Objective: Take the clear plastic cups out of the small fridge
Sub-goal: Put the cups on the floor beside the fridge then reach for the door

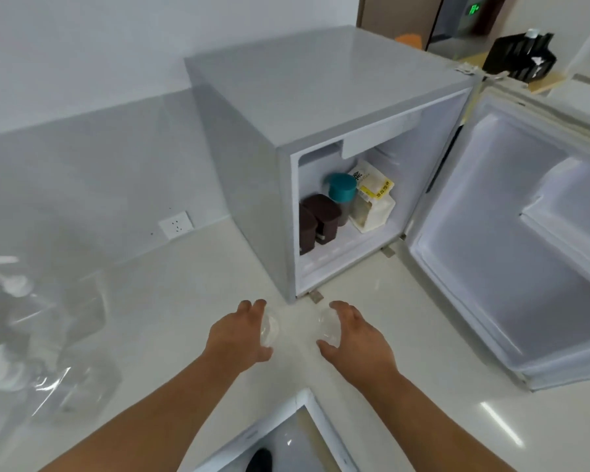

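The small grey fridge (252, 172) stands on the white counter with its door (511, 240) swung wide open to the right. In front of it, low over the counter, my left hand (237, 332) grips one clear plastic cup (269, 328) and my right hand (353, 332) grips a second clear plastic cup (327, 327). The two cups are side by side, a short gap between them. Both are hard to make out against the pale counter.
Inside the fridge are two dark brown containers (321, 216), a teal-lidded jar (342, 189) and a white carton (372, 199). A wall socket (176, 224) is at the left. Clear bottles and a pump dispenser (24, 318) stand at far left. The counter edge (307, 396) is below my hands.
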Demonstrator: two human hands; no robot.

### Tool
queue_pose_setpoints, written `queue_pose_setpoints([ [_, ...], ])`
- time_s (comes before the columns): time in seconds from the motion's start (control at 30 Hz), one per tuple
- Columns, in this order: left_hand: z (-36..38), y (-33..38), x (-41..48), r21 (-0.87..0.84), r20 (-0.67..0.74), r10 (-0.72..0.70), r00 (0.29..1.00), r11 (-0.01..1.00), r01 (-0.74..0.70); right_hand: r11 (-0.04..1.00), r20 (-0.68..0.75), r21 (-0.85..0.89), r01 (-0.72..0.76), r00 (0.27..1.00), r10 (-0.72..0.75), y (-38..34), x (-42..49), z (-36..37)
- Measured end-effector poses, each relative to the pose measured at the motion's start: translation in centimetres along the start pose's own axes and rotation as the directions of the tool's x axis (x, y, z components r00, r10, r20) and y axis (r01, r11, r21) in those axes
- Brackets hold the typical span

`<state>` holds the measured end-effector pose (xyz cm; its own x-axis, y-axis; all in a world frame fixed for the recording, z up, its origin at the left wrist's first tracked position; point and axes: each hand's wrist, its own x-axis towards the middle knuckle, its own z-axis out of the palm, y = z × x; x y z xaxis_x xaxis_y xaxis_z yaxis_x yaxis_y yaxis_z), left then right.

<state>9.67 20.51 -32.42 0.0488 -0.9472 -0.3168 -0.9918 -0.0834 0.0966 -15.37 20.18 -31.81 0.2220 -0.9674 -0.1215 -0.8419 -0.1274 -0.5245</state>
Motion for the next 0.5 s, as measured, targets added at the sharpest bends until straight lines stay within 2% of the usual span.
queue_pose_setpoints([
  [0.27, 2.9, -9.0, 4.1, -0.011, 0.041, 0.006, 0.999, 1.0, -0.006, 0.998, 0.066, -0.063, -0.011, 0.998, 0.015, -6.3, 6.1, 8.2],
  [0.5, 5.2, -12.3, 6.5, 0.022, 0.084, 0.024, 0.996, 0.999, -0.026, 0.994, 0.097, -0.102, -0.03, 0.994, 0.04, -7.9, 8.2, 12.6],
])
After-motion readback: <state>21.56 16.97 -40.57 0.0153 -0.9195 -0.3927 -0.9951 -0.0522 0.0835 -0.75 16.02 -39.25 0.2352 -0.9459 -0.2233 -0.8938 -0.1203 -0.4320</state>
